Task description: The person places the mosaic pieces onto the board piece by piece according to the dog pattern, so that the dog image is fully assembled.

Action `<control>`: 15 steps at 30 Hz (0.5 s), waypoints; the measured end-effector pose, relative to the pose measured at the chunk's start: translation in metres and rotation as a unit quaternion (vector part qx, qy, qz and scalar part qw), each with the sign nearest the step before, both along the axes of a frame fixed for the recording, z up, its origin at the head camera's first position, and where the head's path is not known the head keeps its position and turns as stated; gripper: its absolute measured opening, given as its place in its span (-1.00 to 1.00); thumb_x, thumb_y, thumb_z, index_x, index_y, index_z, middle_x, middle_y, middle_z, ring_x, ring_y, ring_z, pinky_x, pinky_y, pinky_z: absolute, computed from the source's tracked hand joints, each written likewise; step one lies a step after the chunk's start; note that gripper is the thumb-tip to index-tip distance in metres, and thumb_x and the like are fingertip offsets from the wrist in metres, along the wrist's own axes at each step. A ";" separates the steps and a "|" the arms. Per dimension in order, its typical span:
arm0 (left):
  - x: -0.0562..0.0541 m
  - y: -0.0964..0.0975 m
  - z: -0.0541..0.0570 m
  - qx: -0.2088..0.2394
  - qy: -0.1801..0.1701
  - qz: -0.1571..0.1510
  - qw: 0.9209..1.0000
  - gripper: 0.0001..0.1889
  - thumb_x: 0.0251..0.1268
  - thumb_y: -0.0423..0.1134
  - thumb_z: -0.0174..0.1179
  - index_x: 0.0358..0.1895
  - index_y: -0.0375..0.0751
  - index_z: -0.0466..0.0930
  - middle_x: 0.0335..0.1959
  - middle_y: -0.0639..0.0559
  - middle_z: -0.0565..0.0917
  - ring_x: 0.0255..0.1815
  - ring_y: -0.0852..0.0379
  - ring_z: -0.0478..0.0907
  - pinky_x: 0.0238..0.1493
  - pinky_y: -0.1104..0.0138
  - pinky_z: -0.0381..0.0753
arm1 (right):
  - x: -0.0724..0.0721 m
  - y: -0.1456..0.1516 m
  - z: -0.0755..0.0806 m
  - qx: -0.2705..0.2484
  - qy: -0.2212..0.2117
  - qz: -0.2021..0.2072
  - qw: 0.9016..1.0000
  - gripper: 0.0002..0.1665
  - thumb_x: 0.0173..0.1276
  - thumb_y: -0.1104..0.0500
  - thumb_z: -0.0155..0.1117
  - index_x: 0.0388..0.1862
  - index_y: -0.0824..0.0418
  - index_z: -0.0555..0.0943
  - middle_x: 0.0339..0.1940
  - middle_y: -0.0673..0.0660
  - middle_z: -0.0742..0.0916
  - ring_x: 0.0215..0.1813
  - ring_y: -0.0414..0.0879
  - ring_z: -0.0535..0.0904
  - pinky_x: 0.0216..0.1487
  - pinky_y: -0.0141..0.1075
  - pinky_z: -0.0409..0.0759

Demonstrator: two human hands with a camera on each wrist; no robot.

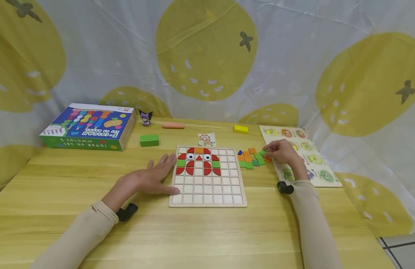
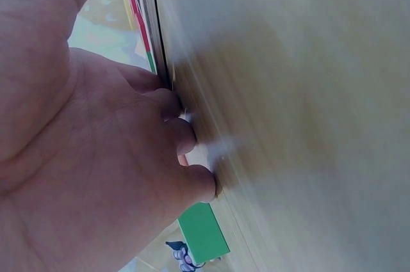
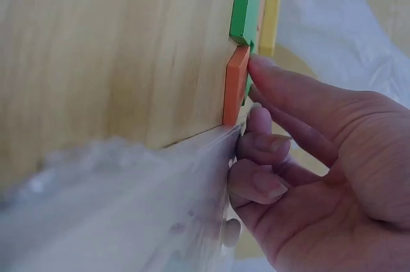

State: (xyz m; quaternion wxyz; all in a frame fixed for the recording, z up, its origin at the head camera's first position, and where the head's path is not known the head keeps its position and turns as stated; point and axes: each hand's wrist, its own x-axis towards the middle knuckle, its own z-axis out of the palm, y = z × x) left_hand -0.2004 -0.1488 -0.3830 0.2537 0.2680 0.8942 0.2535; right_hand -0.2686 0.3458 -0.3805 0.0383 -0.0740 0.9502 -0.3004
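A wooden grid board (image 1: 207, 200) lies mid-table, its upper squares filled with red, green and orange tiles and two eye pieces around a red triangle (image 1: 198, 158). My left hand (image 1: 150, 179) rests along the board's left edge, fingers spread and straight, thumb at the lower edge. To the right of the board is a loose cluster of orange tiles (image 1: 248, 157) and green ones. At the cluster's right end, my right hand (image 1: 282, 152) pinches a green tile (image 3: 248, 86) between thumb and forefinger, the other fingers curled. An orange tile (image 3: 236, 86) lies just beside the fingertips.
Beyond the board lie a small picture card (image 1: 206, 139), a green block (image 1: 149, 140), a yellow block (image 1: 240, 129) and a pink stick (image 1: 173, 126). A figurine (image 1: 145, 118) stands by a bead-set box (image 1: 89, 127) at back left. A fruit puzzle board (image 1: 323, 182) lies under the right hand's side.
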 end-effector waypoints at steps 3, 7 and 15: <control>-0.001 0.000 -0.003 -0.006 0.004 0.002 1.000 0.32 0.34 0.49 0.28 0.79 -0.24 -0.30 0.81 -0.24 -0.36 0.80 -0.28 -0.48 0.64 -0.37 -0.51 | 0.001 0.000 -0.002 0.006 0.001 -0.010 1.000 -0.73 0.42 0.20 0.56 -0.04 0.38 0.82 -0.31 0.16 0.74 -0.29 -0.05 0.49 -0.23 -0.23 0.46; -0.005 -0.001 -0.010 -0.014 0.009 0.001 1.000 0.33 0.32 0.52 0.26 0.80 -0.20 -0.31 0.82 -0.19 -0.37 0.80 -0.25 -0.48 0.65 -0.36 -0.50 | 0.000 -0.002 -0.004 -0.003 -0.015 -0.028 1.000 -0.72 0.41 0.18 0.57 -0.08 0.40 0.82 -0.31 0.16 0.74 -0.27 -0.05 0.53 -0.20 -0.23 0.51; -0.007 0.000 -0.013 -0.032 0.014 0.003 0.999 0.34 0.32 0.55 0.24 0.79 -0.21 -0.33 0.82 -0.18 -0.35 0.81 -0.21 -0.47 0.68 -0.31 -0.47 | 0.001 -0.004 -0.005 0.004 -0.023 -0.035 0.999 -0.70 0.42 0.17 0.56 -0.07 0.41 0.80 -0.31 0.13 0.76 -0.27 -0.06 0.57 -0.19 -0.21 0.53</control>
